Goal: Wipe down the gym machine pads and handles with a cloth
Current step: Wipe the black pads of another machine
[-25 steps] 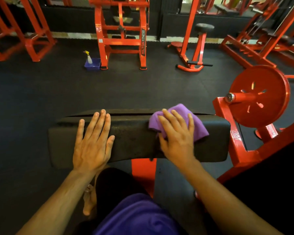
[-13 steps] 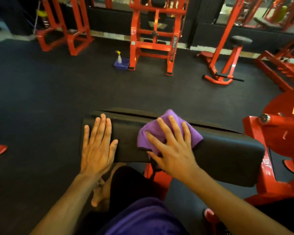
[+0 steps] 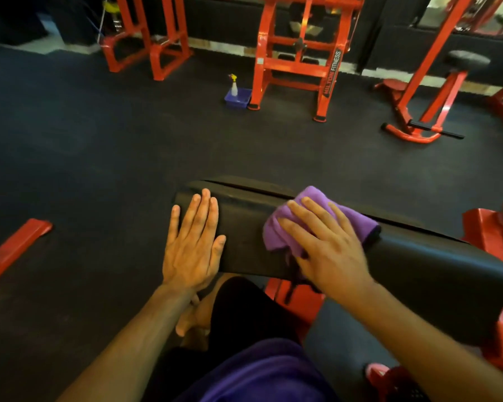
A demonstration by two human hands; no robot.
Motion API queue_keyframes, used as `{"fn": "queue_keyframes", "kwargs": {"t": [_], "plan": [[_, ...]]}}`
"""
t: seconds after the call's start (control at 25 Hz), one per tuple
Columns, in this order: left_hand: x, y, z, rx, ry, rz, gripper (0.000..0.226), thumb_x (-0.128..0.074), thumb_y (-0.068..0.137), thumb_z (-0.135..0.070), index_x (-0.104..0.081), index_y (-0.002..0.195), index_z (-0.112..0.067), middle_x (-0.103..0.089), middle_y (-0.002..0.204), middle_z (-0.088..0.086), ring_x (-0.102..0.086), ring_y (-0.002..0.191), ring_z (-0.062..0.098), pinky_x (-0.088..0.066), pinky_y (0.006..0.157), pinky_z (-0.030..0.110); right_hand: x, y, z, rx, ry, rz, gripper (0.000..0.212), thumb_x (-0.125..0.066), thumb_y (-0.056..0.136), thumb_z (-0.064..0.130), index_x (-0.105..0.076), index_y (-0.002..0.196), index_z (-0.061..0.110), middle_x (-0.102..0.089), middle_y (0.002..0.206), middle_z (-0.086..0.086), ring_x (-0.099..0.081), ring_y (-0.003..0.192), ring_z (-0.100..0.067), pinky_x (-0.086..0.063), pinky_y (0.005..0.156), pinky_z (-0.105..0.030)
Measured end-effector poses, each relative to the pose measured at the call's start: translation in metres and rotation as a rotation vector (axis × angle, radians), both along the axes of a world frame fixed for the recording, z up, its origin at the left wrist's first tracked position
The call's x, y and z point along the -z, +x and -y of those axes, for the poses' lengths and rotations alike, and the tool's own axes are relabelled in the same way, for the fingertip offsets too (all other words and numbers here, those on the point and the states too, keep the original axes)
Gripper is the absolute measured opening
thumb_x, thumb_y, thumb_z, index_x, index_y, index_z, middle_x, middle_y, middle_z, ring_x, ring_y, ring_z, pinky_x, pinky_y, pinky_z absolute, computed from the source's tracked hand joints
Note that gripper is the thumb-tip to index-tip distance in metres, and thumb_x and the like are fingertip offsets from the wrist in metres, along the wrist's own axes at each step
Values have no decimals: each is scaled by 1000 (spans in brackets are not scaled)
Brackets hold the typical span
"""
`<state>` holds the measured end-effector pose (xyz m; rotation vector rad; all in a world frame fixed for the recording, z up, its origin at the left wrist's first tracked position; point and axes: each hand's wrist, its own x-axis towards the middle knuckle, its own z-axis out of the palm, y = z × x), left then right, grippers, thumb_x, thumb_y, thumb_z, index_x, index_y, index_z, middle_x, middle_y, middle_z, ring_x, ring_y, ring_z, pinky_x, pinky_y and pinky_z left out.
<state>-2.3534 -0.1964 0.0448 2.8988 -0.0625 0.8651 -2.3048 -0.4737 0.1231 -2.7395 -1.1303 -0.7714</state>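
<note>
A long black machine pad runs across the middle of the head view on a red frame. My left hand lies flat on the pad's left end, fingers straight and together. My right hand presses a purple cloth against the pad near its middle, fingers spread over the cloth. Part of the cloth hangs over the pad's near edge under my palm.
A spray bottle stands in a small blue tub on the dark rubber floor beside a red machine. More red frames stand far left and right. A red bar lies at left.
My right hand has slid the cloth leftwards along the pad, closer to my left hand. The view has swung left, pushing the red weight plate out of frame. My left hand stays put.
</note>
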Motion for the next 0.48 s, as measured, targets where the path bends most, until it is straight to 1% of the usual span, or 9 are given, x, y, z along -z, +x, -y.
{"fn": "queue_keyframes", "kwargs": {"t": [0.04,0.08,0.16,0.24,0.32,0.36,0.4,0.44,0.48], "plan": [[-1,-2,-1,4,11,-8,67,-26,107,-40,-8,164,-10,-3,173,8,-6,160,23,-3,129,50,1,-4,-27,11,53,-24,61,-71,80,27,-59,140,27,-47,154,-4,-38,146,-29,-27,117,-58],[-2,-3,-1,11,16,-21,67,-26,107,-40,-7,164,-10,-1,173,7,-4,160,22,-1,129,49,10,-13,-44,-44,26,-41,60,-70,82,27,-57,141,29,-45,156,-3,-34,148,-29,-21,120,-58],[-3,-5,-8,33,10,-52,67,-25,108,-41,-5,164,-12,3,173,6,-1,160,22,2,129,45,30,-31,-39,-236,-150,-48,63,-68,84,29,-51,145,31,-39,159,0,-24,152,-26,-8,123,-54],[-1,-12,-20,22,-40,-78,66,-23,109,-43,-2,165,-15,7,173,4,2,160,22,3,129,42,28,-34,-8,-347,-254,-17,66,-70,85,30,-47,147,31,-41,158,1,-25,151,-23,-12,123,-50],[-3,-17,-31,63,-148,-83,64,-20,110,-44,1,165,-18,9,173,0,4,160,19,0,129,37,13,-27,7,-388,-201,-21,59,-58,92,29,-42,149,29,-40,158,0,-27,151,-22,-19,121,-48],[-4,-18,-36,96,-251,-85,64,-21,110,-44,2,164,-20,11,173,-3,5,160,17,-1,129,32,2,-25,4,-389,-152,-46,57,-50,95,30,-39,151,29,-37,160,0,-26,152,-22,-22,120,-48],[-6,-16,-42,116,-405,-88,63,-23,110,-43,3,164,-22,13,173,-8,6,159,13,-1,128,27,-7,-24,-4,-385,-121,-71,57,-46,97,32,-36,153,28,-33,162,-1,-25,152,-22,-24,120,-48],[-10,-9,-52,119,-606,-82,63,-24,110,-43,2,164,-25,12,172,-13,5,159,8,-1,128,24,-14,-24,-16,-385,-107,-65,58,-46,98,34,-33,154,29,-29,164,-1,-24,153,-22,-24,120,-48],[-13,1,-63,117,-836,-85,61,-25,110,-44,-1,164,-29,8,172,-17,3,158,4,-2,129,26,-17,-24,-30,-371,-110,-37,59,-47,98,36,-32,154,30,-26,164,-1,-22,154,-23,-24,122,-48]]}}
